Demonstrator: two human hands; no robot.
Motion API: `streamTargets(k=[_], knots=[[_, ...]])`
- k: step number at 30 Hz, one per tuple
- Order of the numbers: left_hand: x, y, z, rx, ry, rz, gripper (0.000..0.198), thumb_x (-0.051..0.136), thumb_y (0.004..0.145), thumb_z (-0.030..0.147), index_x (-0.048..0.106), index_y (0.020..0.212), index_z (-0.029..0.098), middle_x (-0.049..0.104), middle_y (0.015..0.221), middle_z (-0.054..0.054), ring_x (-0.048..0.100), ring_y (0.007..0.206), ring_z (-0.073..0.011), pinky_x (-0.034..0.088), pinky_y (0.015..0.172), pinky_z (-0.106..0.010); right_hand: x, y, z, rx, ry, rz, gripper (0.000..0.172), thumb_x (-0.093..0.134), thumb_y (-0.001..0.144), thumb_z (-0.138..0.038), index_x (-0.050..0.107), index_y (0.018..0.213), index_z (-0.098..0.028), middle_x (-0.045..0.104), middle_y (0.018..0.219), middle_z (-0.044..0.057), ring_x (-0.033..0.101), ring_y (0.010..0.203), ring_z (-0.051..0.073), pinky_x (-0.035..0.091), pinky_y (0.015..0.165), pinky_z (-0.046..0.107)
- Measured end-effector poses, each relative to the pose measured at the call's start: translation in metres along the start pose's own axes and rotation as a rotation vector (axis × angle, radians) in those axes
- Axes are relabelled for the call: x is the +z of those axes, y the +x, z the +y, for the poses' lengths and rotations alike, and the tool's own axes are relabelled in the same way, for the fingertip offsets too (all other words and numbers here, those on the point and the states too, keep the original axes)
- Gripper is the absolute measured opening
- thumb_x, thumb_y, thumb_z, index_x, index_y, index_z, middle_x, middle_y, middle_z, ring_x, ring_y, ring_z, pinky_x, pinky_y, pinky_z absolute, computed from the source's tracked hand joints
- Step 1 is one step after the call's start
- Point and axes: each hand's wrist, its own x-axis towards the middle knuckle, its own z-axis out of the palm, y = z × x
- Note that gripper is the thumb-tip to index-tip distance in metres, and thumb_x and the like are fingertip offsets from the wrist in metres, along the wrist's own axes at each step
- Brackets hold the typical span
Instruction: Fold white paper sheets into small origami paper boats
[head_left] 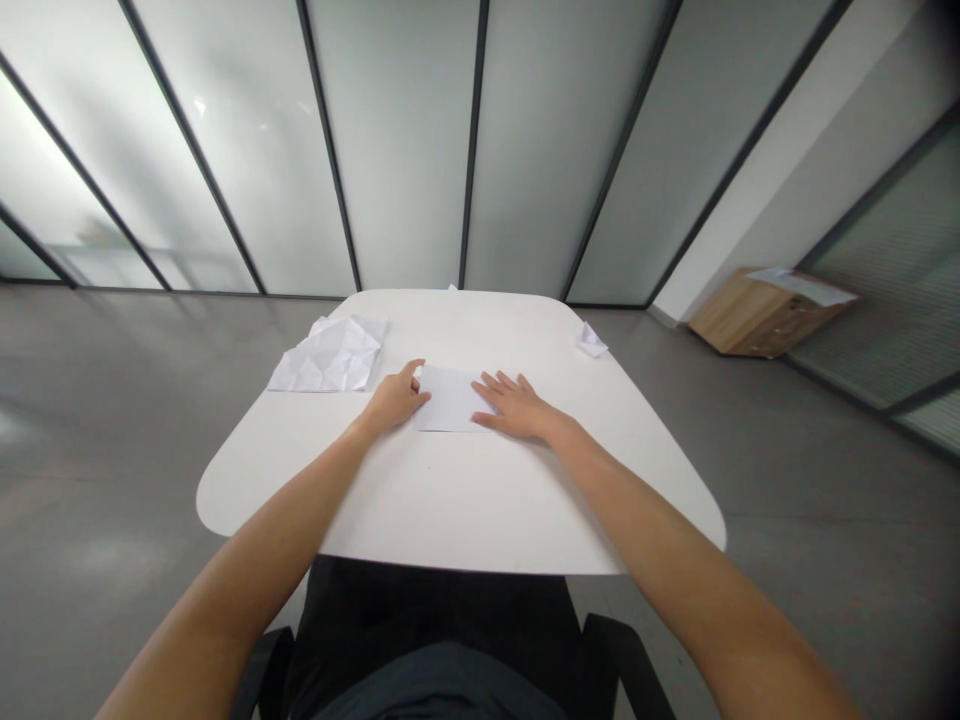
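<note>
A white sheet of paper (450, 402) lies flat on the white table (450, 500), roughly in its middle. My right hand (514, 402) rests palm down across the right part of the sheet, its fingers spread and covering that side. At the left edge of the paper is my left hand (399, 397), with the index finger stretched toward the upper left corner and the thumb near the side edge. Its other fingers are curled under and partly hidden. No grip on the paper shows in either hand.
Creased white paper (334, 355) lies at the table's far left. A small folded paper piece (591, 340) sits near the right edge, and a tiny white bit (452, 288) at the far edge. Beyond stand frosted glass panels (397, 150) and a wooden cabinet (757, 315).
</note>
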Motion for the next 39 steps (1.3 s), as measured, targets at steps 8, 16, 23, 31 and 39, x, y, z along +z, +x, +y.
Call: streamTargets(k=[8,16,23,31,39], knots=[[-0.002,0.001,0.004,-0.033,-0.012,-0.016,0.080,0.071,0.084,0.025,0.036,0.155,0.016,0.074,0.093,-0.005,0.070,0.084,-0.0214,0.053,0.081,-0.032,-0.004,-0.011,0.042,0.140,0.009,-0.078,0.094,0.040,0.086,-0.086,0.021,0.164,-0.037,0.014,0.172,0.005,0.012,0.156,0.047,0.009,0.119,0.076],[0.004,-0.001,-0.005,-0.011,-0.077,-0.009,0.073,0.071,0.083,0.028,0.042,0.150,0.019,0.073,0.098,-0.003,0.070,0.085,-0.0189,0.053,0.084,-0.032,-0.002,-0.015,0.044,0.143,0.026,-0.001,0.100,0.049,0.085,-0.082,0.020,0.166,-0.029,0.015,0.172,0.011,0.014,0.156,0.044,0.013,0.121,0.071],[0.008,-0.004,0.004,-0.007,-0.029,0.045,0.083,0.066,0.081,0.024,0.032,0.155,0.010,0.072,0.098,-0.007,0.069,0.086,-0.0226,0.053,0.083,-0.035,-0.024,-0.015,0.008,-0.011,-0.125,0.151,0.081,0.061,0.086,-0.056,0.040,0.159,-0.028,0.001,0.174,0.003,-0.003,0.157,0.046,-0.006,0.122,0.070],[0.012,-0.005,0.004,0.097,-0.030,0.033,0.084,0.061,0.079,0.018,0.030,0.156,0.009,0.069,0.113,-0.011,0.068,0.095,-0.0228,0.053,0.091,-0.035,-0.015,0.002,-0.025,-0.073,-0.060,0.167,0.062,0.044,0.101,-0.048,0.040,0.158,-0.026,0.041,0.163,0.008,0.017,0.157,0.035,0.000,0.125,0.064],[0.008,-0.005,0.012,0.192,0.087,-0.030,0.056,0.056,0.079,0.015,0.061,0.135,0.016,0.070,0.101,-0.007,0.065,0.093,-0.0224,0.052,0.091,-0.035,0.000,0.010,-0.030,0.018,0.006,0.168,0.057,0.040,0.103,-0.050,0.047,0.152,-0.023,0.046,0.158,0.012,0.037,0.146,0.034,0.018,0.121,0.065]])
